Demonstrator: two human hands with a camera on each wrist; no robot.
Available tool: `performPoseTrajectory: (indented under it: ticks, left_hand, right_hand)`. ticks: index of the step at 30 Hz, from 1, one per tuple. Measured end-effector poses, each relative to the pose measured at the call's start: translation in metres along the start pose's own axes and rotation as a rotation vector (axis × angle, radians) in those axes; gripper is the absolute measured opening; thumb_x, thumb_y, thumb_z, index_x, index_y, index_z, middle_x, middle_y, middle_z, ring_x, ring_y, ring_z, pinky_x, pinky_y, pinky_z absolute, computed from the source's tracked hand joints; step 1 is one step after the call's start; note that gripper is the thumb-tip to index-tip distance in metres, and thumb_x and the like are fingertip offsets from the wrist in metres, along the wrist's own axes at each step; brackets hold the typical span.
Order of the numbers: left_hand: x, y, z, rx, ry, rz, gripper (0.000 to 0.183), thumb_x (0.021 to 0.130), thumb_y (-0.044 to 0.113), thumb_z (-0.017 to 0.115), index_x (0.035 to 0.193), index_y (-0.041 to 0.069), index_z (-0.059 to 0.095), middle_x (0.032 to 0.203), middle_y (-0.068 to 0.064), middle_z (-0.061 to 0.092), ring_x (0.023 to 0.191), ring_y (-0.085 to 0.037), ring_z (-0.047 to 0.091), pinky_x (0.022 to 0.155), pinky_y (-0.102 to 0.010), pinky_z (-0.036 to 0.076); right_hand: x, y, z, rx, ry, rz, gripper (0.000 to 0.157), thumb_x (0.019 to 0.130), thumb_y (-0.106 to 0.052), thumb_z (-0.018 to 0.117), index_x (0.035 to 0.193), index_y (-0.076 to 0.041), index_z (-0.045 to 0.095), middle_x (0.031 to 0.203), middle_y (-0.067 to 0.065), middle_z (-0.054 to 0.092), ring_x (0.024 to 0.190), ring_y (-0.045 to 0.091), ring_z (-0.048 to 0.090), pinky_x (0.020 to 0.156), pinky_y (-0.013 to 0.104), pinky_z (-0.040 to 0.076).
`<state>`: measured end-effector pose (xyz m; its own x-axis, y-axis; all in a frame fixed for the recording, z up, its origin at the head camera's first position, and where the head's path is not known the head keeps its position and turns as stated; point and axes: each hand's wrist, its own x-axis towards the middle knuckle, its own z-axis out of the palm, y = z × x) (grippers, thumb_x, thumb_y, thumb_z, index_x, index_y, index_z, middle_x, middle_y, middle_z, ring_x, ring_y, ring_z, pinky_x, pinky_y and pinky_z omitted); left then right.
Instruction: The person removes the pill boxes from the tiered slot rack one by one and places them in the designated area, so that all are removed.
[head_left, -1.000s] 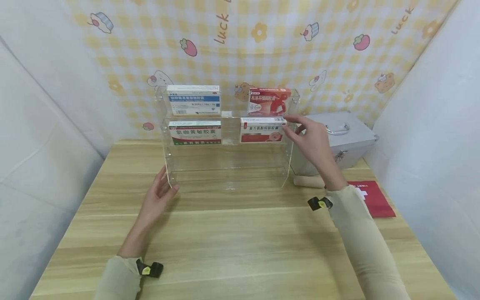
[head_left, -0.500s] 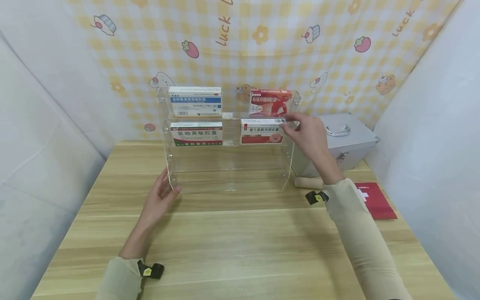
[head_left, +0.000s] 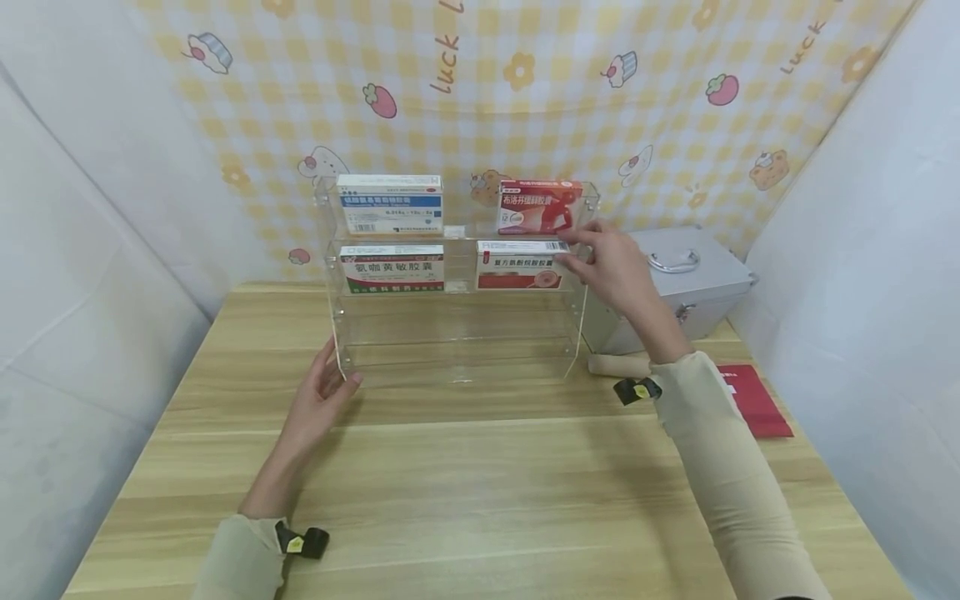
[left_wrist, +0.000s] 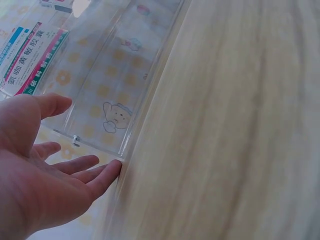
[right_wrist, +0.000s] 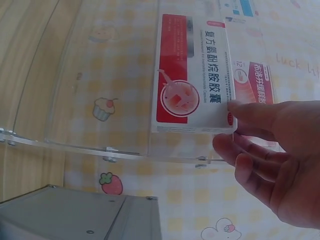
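A clear acrylic tiered rack [head_left: 457, 342] stands on the wooden table. My right hand [head_left: 617, 268] pinches the right end of a white-and-red medicine box [head_left: 517, 271] on the second tier. The right wrist view shows the thumb on the front corner of that box and the index finger at its end. At the rack's lower left side is my left hand [head_left: 315, 400], its fingers loosely extended; one fingertip reaches the bottom corner in the left wrist view. Beside the gripped box sits a white, red and green medicine box [head_left: 393, 271].
On the top tier are a blue-and-white medicine box [head_left: 390, 207] and a red medicine box [head_left: 538, 208]. A silver metal case [head_left: 678, 279], a tan roll [head_left: 618, 365] and a red first aid pouch [head_left: 757, 404] lie to the right. A checked curtain [head_left: 517, 125] hangs behind.
The right hand and the white-and-red medicine box have shifted slightly left along the second tier. The left hand stays at the rack's lower left corner.
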<state>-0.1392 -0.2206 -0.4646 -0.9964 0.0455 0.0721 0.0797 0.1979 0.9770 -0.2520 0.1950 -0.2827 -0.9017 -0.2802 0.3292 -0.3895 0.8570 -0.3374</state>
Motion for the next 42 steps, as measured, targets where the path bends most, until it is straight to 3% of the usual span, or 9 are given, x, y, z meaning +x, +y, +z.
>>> performPoseTrajectory:
  ticks: [6, 9, 11, 16, 20, 25, 35, 42]
  left_hand:
    - [-0.001, -0.002, 0.001, 0.012, 0.010, 0.003, 0.075, 0.099, 0.028, 0.061, 0.157, 0.029, 0.014, 0.154, -0.026, 0.027, 0.138, -0.044, 0.031, 0.109, -0.057, 0.032]
    - [-0.001, -0.002, 0.001, 0.005, 0.007, 0.005, 0.075, 0.099, 0.028, 0.061, 0.157, 0.030, 0.015, 0.154, -0.025, 0.027, 0.138, -0.044, 0.031, 0.109, -0.057, 0.032]
    - [-0.001, -0.002, 0.001, -0.001, 0.002, 0.006, 0.075, 0.099, 0.028, 0.061, 0.157, 0.029, 0.014, 0.154, -0.025, 0.026, 0.138, -0.044, 0.030, 0.109, -0.057, 0.032]
    - [-0.002, -0.002, 0.000, 0.000, -0.011, 0.002, 0.075, 0.099, 0.027, 0.060, 0.158, 0.028, 0.013, 0.154, -0.026, 0.025, 0.139, -0.044, 0.029, 0.109, -0.059, 0.031]
    - [-0.003, -0.002, 0.000, 0.011, -0.015, -0.009, 0.075, 0.100, 0.028, 0.059, 0.158, 0.026, 0.012, 0.154, -0.026, 0.025, 0.138, -0.044, 0.029, 0.109, -0.058, 0.031]
    - [-0.004, 0.001, 0.000, 0.010, -0.017, -0.024, 0.077, 0.100, 0.031, 0.058, 0.158, 0.023, 0.010, 0.155, -0.025, 0.025, 0.139, -0.044, 0.029, 0.109, -0.058, 0.031]
    - [-0.005, -0.001, 0.001, 0.001, -0.021, -0.057, 0.074, 0.100, 0.026, 0.058, 0.158, 0.021, 0.011, 0.155, -0.026, 0.022, 0.139, -0.046, 0.027, 0.109, -0.059, 0.030]
    - [-0.007, 0.001, 0.002, 0.029, -0.009, -0.067, 0.067, 0.103, 0.025, 0.052, 0.158, 0.028, 0.014, 0.156, -0.024, 0.023, 0.138, -0.044, 0.029, 0.109, -0.058, 0.032]
  right_hand:
    - [0.001, -0.005, -0.003, -0.044, -0.035, 0.021, 0.036, 0.093, -0.030, 0.069, 0.125, -0.012, 0.068, 0.114, 0.009, 0.057, 0.061, 0.018, 0.061, 0.061, 0.037, 0.045]
    - [0.001, -0.008, -0.004, -0.059, -0.055, 0.042, 0.037, 0.094, -0.031, 0.068, 0.127, -0.013, 0.067, 0.118, 0.010, 0.057, 0.065, 0.019, 0.061, 0.065, 0.038, 0.047]
    - [0.000, -0.009, -0.005, -0.046, -0.074, 0.057, 0.038, 0.095, -0.031, 0.067, 0.128, -0.013, 0.065, 0.121, 0.011, 0.060, 0.062, 0.018, 0.063, 0.061, 0.038, 0.049]
    - [0.001, -0.007, -0.007, 0.049, -0.137, 0.081, 0.036, 0.096, -0.028, 0.065, 0.129, -0.014, 0.063, 0.119, 0.017, 0.067, 0.052, 0.020, 0.066, 0.047, 0.033, 0.050]
    - [0.002, -0.001, -0.008, 0.162, -0.191, 0.107, 0.036, 0.096, -0.027, 0.066, 0.129, -0.014, 0.061, 0.121, 0.018, 0.065, 0.050, 0.023, 0.065, 0.050, 0.032, 0.055]
    - [0.004, 0.005, -0.010, 0.295, -0.213, 0.149, 0.038, 0.095, -0.029, 0.067, 0.129, -0.015, 0.060, 0.121, 0.019, 0.065, 0.051, 0.026, 0.065, 0.036, 0.035, 0.049]
    - [0.006, 0.007, -0.012, 0.304, -0.204, 0.156, 0.038, 0.093, -0.029, 0.069, 0.127, -0.014, 0.063, 0.115, 0.018, 0.068, 0.054, 0.025, 0.067, 0.035, 0.031, 0.047]
    - [0.007, 0.007, -0.014, 0.309, -0.211, 0.126, 0.037, 0.093, -0.029, 0.070, 0.126, -0.014, 0.063, 0.113, 0.016, 0.069, 0.055, 0.026, 0.068, 0.034, 0.031, 0.046]
